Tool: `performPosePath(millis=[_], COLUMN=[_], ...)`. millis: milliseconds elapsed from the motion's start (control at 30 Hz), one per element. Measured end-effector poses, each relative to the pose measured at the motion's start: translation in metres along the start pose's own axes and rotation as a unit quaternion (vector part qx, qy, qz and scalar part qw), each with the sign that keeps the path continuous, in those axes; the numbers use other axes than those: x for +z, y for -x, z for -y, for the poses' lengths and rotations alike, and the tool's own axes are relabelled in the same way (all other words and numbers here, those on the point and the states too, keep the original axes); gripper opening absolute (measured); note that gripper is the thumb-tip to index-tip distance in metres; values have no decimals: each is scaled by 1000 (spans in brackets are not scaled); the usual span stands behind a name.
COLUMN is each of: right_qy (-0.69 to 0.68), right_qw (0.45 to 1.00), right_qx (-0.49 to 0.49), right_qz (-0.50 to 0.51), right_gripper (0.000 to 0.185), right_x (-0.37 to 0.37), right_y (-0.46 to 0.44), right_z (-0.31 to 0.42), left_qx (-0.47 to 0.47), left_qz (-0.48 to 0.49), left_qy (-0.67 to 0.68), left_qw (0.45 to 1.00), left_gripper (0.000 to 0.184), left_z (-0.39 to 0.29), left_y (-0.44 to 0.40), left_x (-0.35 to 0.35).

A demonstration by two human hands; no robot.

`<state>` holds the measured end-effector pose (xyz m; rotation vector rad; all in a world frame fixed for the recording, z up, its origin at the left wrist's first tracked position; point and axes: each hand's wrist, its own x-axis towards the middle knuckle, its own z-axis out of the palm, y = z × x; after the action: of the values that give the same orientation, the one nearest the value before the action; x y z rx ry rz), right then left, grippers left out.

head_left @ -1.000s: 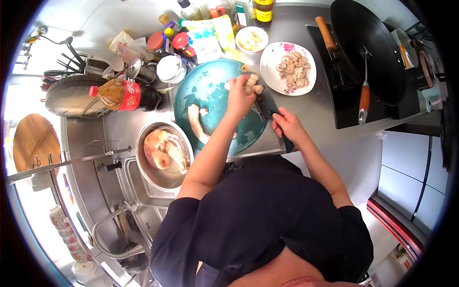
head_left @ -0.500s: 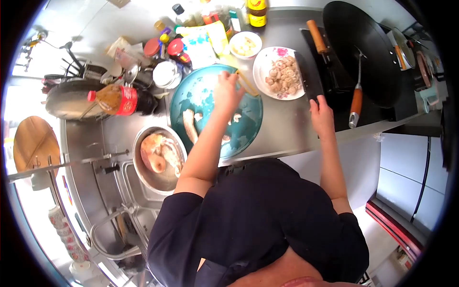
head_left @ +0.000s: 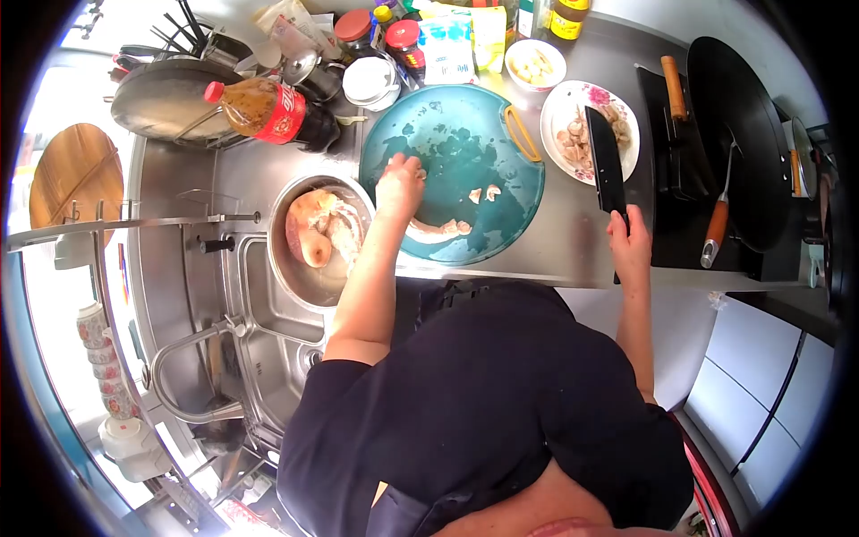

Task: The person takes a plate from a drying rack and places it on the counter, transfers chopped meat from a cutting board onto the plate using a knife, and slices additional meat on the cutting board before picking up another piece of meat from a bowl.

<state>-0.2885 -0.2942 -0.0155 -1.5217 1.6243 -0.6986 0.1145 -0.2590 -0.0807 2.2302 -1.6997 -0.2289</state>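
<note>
My left hand has shifted to the round teal board's side, near an uncut pale meat strip; I can't tell whether it's pinching anything. My right hand, clamped on the black knife, has brought the blade over cut pieces.

Glossy teal plastic board (wet-looking)

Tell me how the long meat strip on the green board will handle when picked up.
The strip will probably sag rather than hold stiff, being long, narrow and softly curved. It may well be slippery, as the board around it looks wet. If pushed, it would likely slide or bend sooner than roll, given that curve.
</note>
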Motion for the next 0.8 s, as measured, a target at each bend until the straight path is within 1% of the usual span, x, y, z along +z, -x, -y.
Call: performPosePath(millis=[100,133,233,267,300,367,400,533,633,667,733,767,800], right_qy=[-9,-12,-9,-11,-16,-24,-24,-23,-43,-49,-44,-42,-38], right_qw=[1000,1000,1000,1000,1000,999,999,999,999,998,998,998,997], right_qx=[1,1,-8,3,-7,-28,-28,-11,0,27,30,30,52], right_qz=[17,21,20,22,22,18,20,44,23,12,-23,-38,-40], right_gripper=[18,18,18,17,17,16,16,18,17,17,17,16,16], right_x=[4,5,8,8,8,11,12,13,12,9,3,-1,-6], right_y=[6,8,15,19,23,29,33,47,52,54,53,51,49], right_z=[0,0,-4,-2,-3,-11,-13,-18,-25,-22,-27,-31,-35], left_qx=[72,43,3,40,44,25,52,133,148,125,75,85,91], left_qz=[2,33,65,68,94,94,98,100,100,106,109,61,50], left_qy=[-68,-29,96,137,181,148,116,-5,60,121,240,294,318], left_qw=[995,998,993,987,978,984,987,986,982,979,962,950,942], left_gripper=[19,20,18,17,22,30,26,27,20,17,10,7,8], left_z=[-21,-28,-39,-51,-66,-101,-111,-126,-133,-140,-160,-172,-188], left_y=[5,5,5,10,15,24,27,30,21,14,-10,-23,-33], left_x=[-6,-3,20,20,20,14,12,45,57,58,63,68,64])
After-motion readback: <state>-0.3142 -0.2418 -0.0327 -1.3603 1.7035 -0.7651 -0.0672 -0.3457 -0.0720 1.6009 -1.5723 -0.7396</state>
